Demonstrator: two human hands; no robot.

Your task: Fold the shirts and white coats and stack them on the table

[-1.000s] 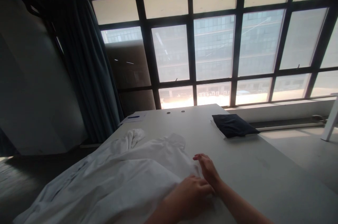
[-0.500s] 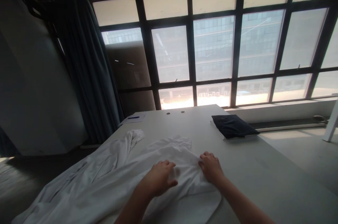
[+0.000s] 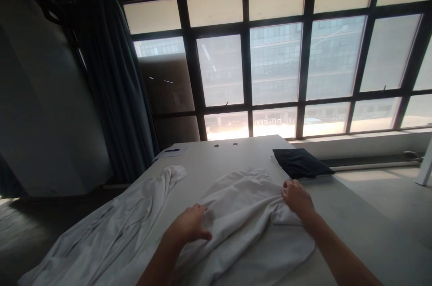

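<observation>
- Bench [image 3: 216,160], long and white.
- White cloth [image 3: 245,205], rumpled across the near part.
- Dark folded cloth [image 3: 300,162], by the right edge.
- Right hand [image 3: 299,199], fingers curled onto the white cloth's right side.
- Left hand [image 3: 190,225], thumb and fingers apart, gripping nothing I can see.

Bare left hand [image 3: 187,224], bare right hand [image 3: 299,199], 2 bare forearms [image 3: 337,250].

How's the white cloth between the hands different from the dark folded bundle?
The white cloth lies loose and rumpled; the dark bundle is folded flat. The white cloth spreads wide; the dark bundle takes up less room. The right hand holds the white cloth's edge, not the dark bundle. Both lie on the table.
</observation>
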